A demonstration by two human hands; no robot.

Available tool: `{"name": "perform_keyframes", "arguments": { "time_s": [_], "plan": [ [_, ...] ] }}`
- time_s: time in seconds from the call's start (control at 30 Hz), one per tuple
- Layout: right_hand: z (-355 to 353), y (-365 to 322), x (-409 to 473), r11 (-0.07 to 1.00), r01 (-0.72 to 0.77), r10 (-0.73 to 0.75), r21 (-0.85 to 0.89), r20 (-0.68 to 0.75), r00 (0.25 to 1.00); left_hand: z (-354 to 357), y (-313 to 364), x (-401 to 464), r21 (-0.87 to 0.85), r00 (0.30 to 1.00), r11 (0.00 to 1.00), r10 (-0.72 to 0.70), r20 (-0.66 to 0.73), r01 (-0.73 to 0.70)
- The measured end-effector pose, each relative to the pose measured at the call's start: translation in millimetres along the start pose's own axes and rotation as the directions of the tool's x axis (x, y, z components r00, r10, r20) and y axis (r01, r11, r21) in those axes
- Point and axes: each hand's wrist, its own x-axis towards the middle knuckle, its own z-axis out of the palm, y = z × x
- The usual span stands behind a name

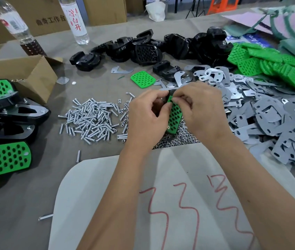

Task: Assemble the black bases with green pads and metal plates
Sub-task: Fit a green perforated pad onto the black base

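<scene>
A: Nearest to me, what writing can be read?

B: I see red hand-drawn marks on the pale sheet (161, 195) under the forearms; I cannot read them as characters. Far back, the clear bottle (75, 20) bears a red vertical label, 凉白开, and the cardboard carton (51, 17) behind it shows dark print ending 工作台.

A: And the workpiece?

B: Both hands meet above the nuts (179, 138). My left hand (146, 116) pinches the green pad (174, 116) at its upper edge with curled fingers; my right hand (200, 110) also has its fingers curled onto that top end. The pad stands on edge, long axis running from near me to away, slightly tilted, holed face to the right. A black base (170, 92) shows just above it, mostly hidden.

A: Surroundings, moving outward?

B: Left: finished assemblies (4, 159) and a heap of screws (92, 118). Right: grey metal plates (269, 120). Farther: a loose green pad (143, 79), stacked green pads (269, 64), then black bases (161, 47).
</scene>
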Motion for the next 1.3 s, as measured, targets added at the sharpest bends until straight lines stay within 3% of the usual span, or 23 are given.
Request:
{"name": "perform_keyframes", "arguments": {
  "time_s": [0.1, 0.17, 0.2, 0.27, 0.33, 0.47, 0.57, 0.77, 0.87, 0.97, 1.03, 1.13, 1.3],
  "plan": [
    [6, 3, -3, 0.932, -0.227, 0.249, 0.283, -0.042, 0.968, 3, -4, -1, -0.109, 0.988, 0.984, -0.148, -0.045, 0.142],
    [10, 7, -7, 0.893, -0.306, 0.352, 0.330, -0.089, 0.932, 4, -6, -1, -0.217, 0.961, 0.943, -0.270, -0.059, 0.252],
    [12, 9, -8, 0.854, -0.360, 0.416, 0.374, -0.078, 0.906, 5, -7, 0, -0.278, 0.940, 0.911, -0.334, -0.069, 0.304],
    [14, 12, -10, 0.692, -0.479, 0.527, 0.540, 0.076, 0.846, 4, -5, 2, -0.432, 0.892, 0.818, -0.448, -0.064, 0.380],
    [17, 12, -11, 0.526, -0.554, 0.518, 0.645, 0.274, 0.811, 2, -2, 3, -0.545, 0.860, 0.731, -0.509, -0.033, 0.411],
    [18, 13, -17, 0.605, -0.494, 0.388, 0.624, 0.311, 0.868, -2, 3, 3, -0.568, 0.830, 0.671, -0.557, 0.040, 0.477],
    [16, 14, -18, 0.612, -0.443, 0.306, 0.655, 0.321, 0.896, -8, -2, 4, -0.523, 0.811, 0.682, -0.585, 0.029, 0.511],
    [16, 10, -18, 0.663, -0.387, 0.230, 0.641, 0.318, 0.920, -11, -9, 4, -0.426, 0.850, 0.792, -0.518, -0.090, 0.438],
    [16, 11, -18, 0.610, -0.414, 0.224, 0.676, 0.354, 0.908, -11, -11, 3, -0.345, 0.869, 0.855, -0.463, -0.173, 0.387],
    [19, 10, -18, 0.584, -0.404, 0.278, 0.704, 0.294, 0.914, -7, -9, 1, -0.156, 0.901, 0.929, -0.365, -0.234, 0.336],
    [21, 11, -17, 0.612, -0.400, 0.342, 0.682, 0.227, 0.912, -1, 0, -1, -0.070, 0.930, 0.950, -0.312, -0.194, 0.304],
    [21, 9, -15, 0.592, -0.368, 0.364, 0.717, 0.169, 0.916, 11, 13, -5, 0.062, 0.970, 0.968, -0.241, -0.026, 0.242],
    [23, 8, -14, 0.517, -0.389, 0.362, 0.762, 0.217, 0.906, 13, 10, -9, 0.170, 0.986, 0.980, -0.124, 0.112, 0.104]
  ]
}}
